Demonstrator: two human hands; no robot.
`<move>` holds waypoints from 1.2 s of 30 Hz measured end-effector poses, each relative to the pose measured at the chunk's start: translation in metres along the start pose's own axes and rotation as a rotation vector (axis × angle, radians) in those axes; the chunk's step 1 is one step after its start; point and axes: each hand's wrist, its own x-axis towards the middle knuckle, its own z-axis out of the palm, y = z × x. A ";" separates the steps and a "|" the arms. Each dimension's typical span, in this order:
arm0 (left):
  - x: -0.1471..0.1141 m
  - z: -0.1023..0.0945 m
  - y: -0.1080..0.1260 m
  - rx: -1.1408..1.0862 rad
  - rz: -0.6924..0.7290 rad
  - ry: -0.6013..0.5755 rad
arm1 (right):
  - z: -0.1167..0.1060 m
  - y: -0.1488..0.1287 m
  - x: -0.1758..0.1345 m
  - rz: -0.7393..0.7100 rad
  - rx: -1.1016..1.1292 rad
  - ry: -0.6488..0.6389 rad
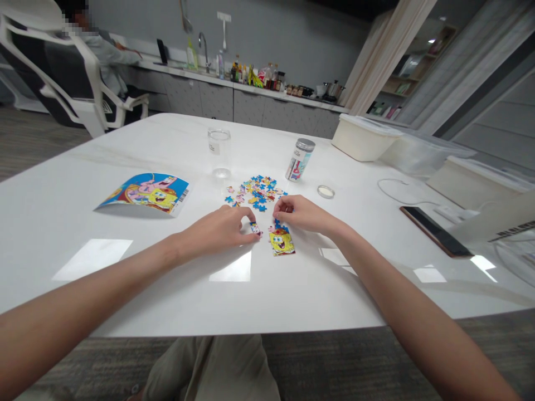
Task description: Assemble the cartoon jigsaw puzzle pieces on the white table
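My left hand (221, 229) has its thumb and index finger closed around a small joined bit of jigsaw puzzle (255, 229) on the table. Just to the right lies a larger assembled puzzle section (281, 242), a yellow cartoon face with blue pieces along its top. My right hand (303, 213) pinches at the upper left edge of that section, its fingertips on a blue puzzle piece (276, 221) that they partly hide. Beyond both hands spreads a pile of loose puzzle pieces (259, 191), mostly blue, yellow and pink.
A curved picture sheet (152, 192) lies at left. Behind the pile stand a clear jar (219, 153) and a printed can (300, 160), with a ring-shaped lid (325, 191) nearby. Storage boxes (363, 138) and a dark phone (434, 231) occupy the right side. A person (111, 61) sits far left.
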 end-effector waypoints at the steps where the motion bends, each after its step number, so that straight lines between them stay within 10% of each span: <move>1: 0.000 0.000 0.000 -0.022 0.001 -0.004 | 0.000 -0.001 0.000 -0.008 -0.007 0.003; 11: 0.003 0.005 -0.007 -0.203 0.034 0.015 | 0.019 -0.009 -0.006 -0.264 -0.160 0.013; 25: 0.007 -0.004 -0.010 -0.401 -0.073 0.013 | 0.027 -0.008 -0.008 -0.273 -0.181 -0.055; 36: 0.011 -0.006 -0.010 -0.582 -0.258 0.297 | 0.028 -0.016 -0.018 -0.370 -0.247 -0.080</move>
